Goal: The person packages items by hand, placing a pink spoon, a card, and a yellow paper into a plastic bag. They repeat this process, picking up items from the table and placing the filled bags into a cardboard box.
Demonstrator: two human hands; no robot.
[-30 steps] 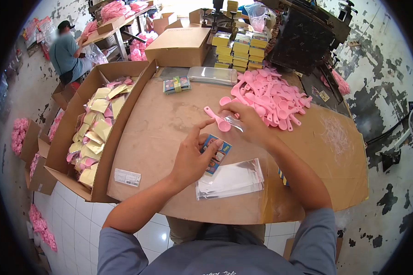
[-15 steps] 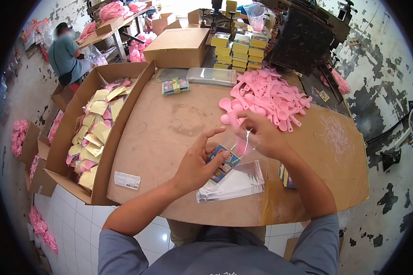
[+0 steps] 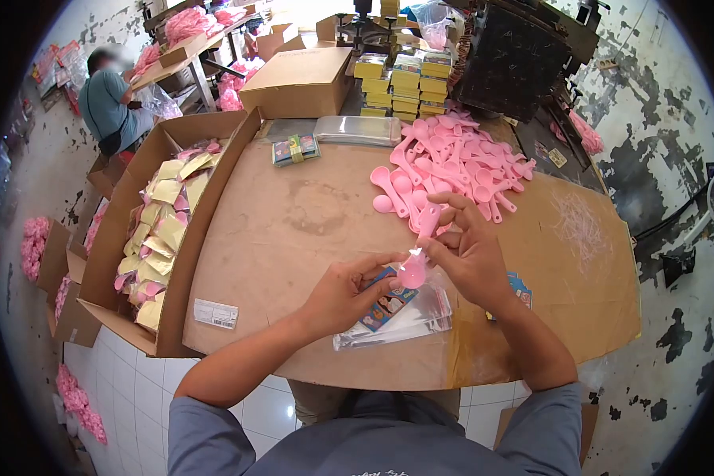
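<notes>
My right hand grips a pink spoon by its handle, bowl pointing down and toward my left fingers. My left hand is closed on a blue printed card, its fingertips beside the spoon's bowl. Shiny clear film shows around the bowl, though its edges are hard to make out. Beneath the card lies a stack of clear plastic bags. A heap of pink spoons spreads just beyond my right hand. Partly behind my right forearm are more printed cards.
At left stands an open carton of packed pouches. A banded card bundle, a clear-wrapped stack, a closed carton and yellow-edged card stacks line the back. A person sits at far left.
My right hand has brought a spoon from near the heap down to my left fingers. My left hand has lowered slightly, keeping the card. The view has shifted a little.
</notes>
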